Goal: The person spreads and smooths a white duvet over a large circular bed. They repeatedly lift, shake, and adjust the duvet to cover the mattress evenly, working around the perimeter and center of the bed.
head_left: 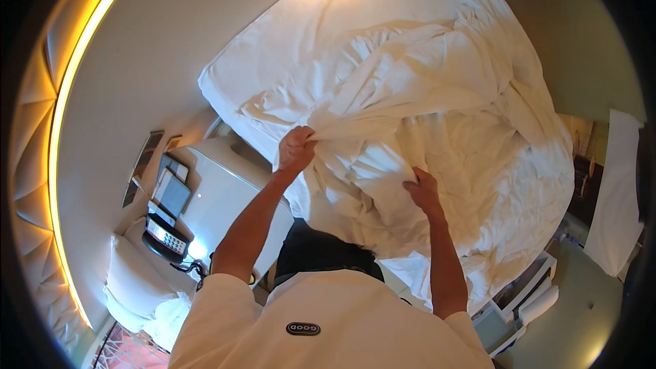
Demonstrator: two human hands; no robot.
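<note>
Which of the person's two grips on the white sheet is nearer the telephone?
The left grip, on the same side as the black telephone; the right grip holds the white sheet farther right.

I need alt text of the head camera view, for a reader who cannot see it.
A person's left hand and right hand grip a rumpled white sheet over a bed. To the left are a white bedside table, a dark telephone and a glowing yellow light strip.

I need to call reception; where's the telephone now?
In the head view, the telephone sits at lower left, beside the white pillow, below and left of the left hand.
</note>
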